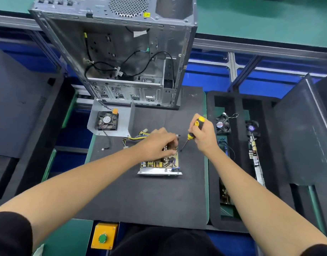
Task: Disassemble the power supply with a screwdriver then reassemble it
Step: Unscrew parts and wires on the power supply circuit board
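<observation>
You are at a table (111, 191) covered with a dark foam mat, an opened computer case (122, 58) standing at its far edge and foam trays of parts off to your right. The power supply (159, 164) sits near the middle of the mat with its cover off, the circuit board showing in a shallow metal tray and a bundle of yellow and black wires (135, 137) trailing out at the far left. The removed cover (111, 121) with its fan lies just behind and to the left.

Expect the tray to be stiff and fairly light, so it will likely slide on the foam unless you pin it. The board and its small parts look fragile, and the sheet-metal edges may be sharp; take it by the tray's side walls, not by the parts or the wires.

Your left hand (159, 143) rests on the far end of the board, fingers curled down among the parts; you cannot tell from here whether it pinches anything. Your right hand (203, 137) has a closed grip round the yellow-and-black handle of the screwdriver (191, 134), its tip angled down beside the supply's right edge, close to the left fingertips
</observation>
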`<act>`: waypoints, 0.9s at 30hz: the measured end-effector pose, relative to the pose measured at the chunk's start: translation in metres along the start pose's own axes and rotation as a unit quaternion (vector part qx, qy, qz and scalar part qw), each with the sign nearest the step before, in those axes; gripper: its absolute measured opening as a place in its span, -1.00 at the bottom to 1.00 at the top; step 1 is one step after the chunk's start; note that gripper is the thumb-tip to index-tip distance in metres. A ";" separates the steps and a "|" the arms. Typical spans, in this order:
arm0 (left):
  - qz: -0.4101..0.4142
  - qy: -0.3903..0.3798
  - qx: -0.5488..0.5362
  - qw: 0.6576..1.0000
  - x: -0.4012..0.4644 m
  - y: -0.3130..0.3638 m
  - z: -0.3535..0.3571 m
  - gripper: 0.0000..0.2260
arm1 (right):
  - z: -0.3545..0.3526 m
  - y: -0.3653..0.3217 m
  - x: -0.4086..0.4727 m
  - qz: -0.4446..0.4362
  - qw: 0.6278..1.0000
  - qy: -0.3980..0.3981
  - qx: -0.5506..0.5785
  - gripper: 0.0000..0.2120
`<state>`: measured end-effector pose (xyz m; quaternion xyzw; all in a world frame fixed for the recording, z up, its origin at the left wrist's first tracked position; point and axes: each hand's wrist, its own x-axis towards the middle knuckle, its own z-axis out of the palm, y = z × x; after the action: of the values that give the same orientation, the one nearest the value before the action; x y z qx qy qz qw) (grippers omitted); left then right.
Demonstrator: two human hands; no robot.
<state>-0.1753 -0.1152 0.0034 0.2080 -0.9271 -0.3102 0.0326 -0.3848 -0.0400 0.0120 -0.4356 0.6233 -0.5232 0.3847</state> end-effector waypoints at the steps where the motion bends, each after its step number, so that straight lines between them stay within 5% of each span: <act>1: 0.026 0.000 0.058 0.998 -0.003 0.000 0.005 -0.77 | -0.002 0.001 0.000 0.000 1.000 -0.005 -0.009 -0.88; 6: 0.098 -0.029 0.252 0.962 -0.015 -0.004 0.018 -0.64 | -0.008 0.004 -0.002 -0.003 0.996 -0.036 -0.081 -0.90; 10: 0.123 -0.047 0.292 0.947 -0.016 -0.007 0.013 -0.64 | -0.006 0.007 -0.002 -0.005 0.992 -0.050 -0.115 -0.89; 23: 0.178 -0.033 0.283 0.942 -0.018 -0.009 0.014 -0.68 | -0.005 0.003 -0.015 -0.013 0.988 -0.066 -0.139 -0.90; 27: 0.132 -0.003 0.197 0.971 -0.038 -0.005 0.018 -0.64 | -0.007 0.002 -0.016 -0.011 0.988 -0.065 -0.138 -0.92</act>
<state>-0.1420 -0.0930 -0.0118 0.0852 -0.9893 -0.1146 0.0292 -0.3867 -0.0221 0.0118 -0.5247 0.6583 -0.4066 0.3549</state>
